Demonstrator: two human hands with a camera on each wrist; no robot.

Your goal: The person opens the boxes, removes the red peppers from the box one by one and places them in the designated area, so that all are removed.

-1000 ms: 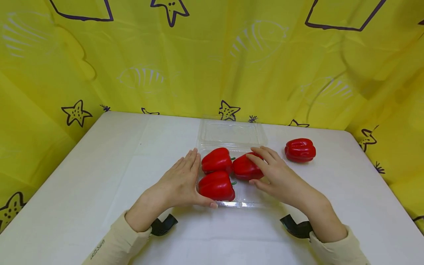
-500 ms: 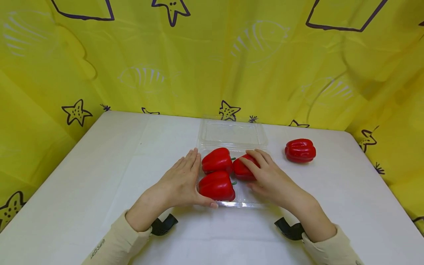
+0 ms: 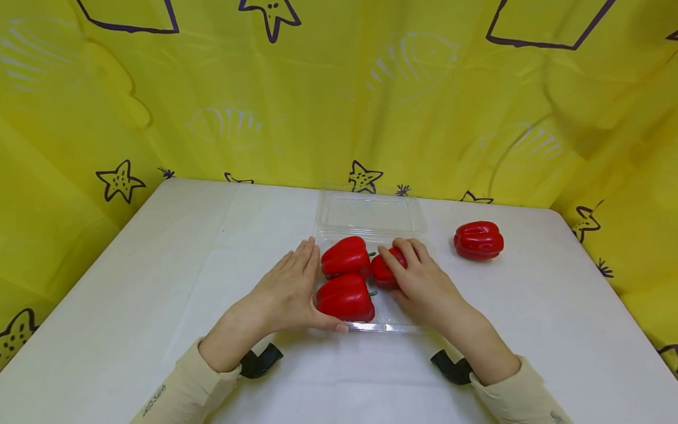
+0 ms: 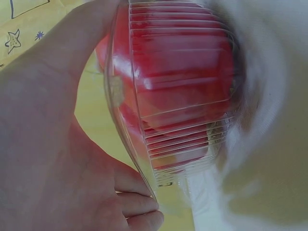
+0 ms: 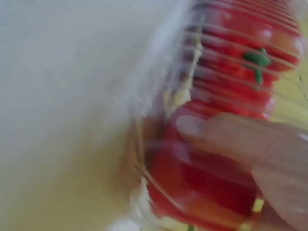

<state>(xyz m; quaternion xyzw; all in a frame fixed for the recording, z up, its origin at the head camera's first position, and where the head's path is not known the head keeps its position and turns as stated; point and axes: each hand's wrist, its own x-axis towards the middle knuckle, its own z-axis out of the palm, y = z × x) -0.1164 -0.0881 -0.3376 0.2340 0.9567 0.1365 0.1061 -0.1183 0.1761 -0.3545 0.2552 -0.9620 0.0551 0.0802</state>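
Observation:
In the head view two red bell peppers lie one behind the other in the left part of a clear plastic clamshell box (image 3: 389, 327): the rear pepper (image 3: 345, 257) and the front pepper (image 3: 345, 298), green stems pointing right. A third red bell pepper (image 3: 382, 272) lies to their right in the box, partly covered by my right hand (image 3: 428, 288), whose curled fingers and thumb grip it. In the right wrist view the thumb (image 5: 216, 137) presses on that pepper. My left hand (image 3: 286, 297) rests straight-fingered along the box's left side, thumb at the front rim.
Another red bell pepper (image 3: 478, 240) lies on the white table (image 3: 254, 377), right of the box. The box's clear lid (image 3: 372, 213) is folded back toward the yellow curtain (image 3: 318, 106) behind the table. Dark wrist mounts (image 3: 261, 360) stick out below both hands.
My right hand has moved left over the third pepper, and its fingers have curled further around it. The left hand and the other peppers keep their places.

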